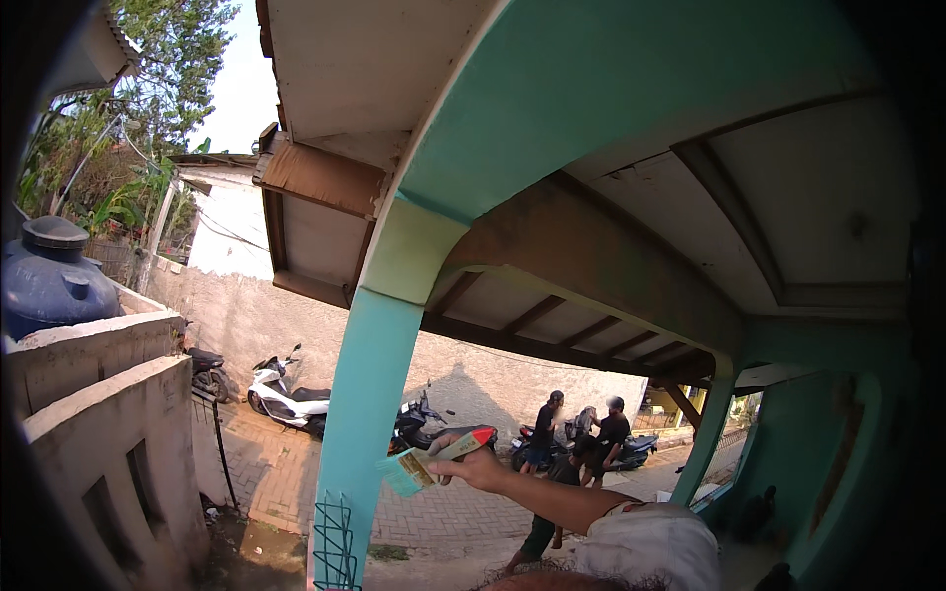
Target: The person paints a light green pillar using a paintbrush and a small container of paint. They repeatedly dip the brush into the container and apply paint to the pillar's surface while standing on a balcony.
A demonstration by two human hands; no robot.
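Observation:
My right hand [477, 467] is closed around a wide paintbrush [460, 446] with a red-tipped, pale handle. Its bristles [404, 473] are coated in turquoise paint and point left, at the edge of the turquoise pillar [360, 394]. Whether they touch the pillar's surface I cannot tell. The forearm reaches in from the lower right, out of a light grey sleeve [650, 547]. Higher up, the pillar has a paler green band [409, 246] below a turquoise arch [532, 108]. My left hand is out of view.
Bent metal bars [335, 542] stick out at the pillar's foot. A low concrete wall [118, 433] and a dark blue water tank [59, 276] stand left. Beyond are a white motor scooter [288, 396], other motorbikes and several people [606, 438] on the paved lane.

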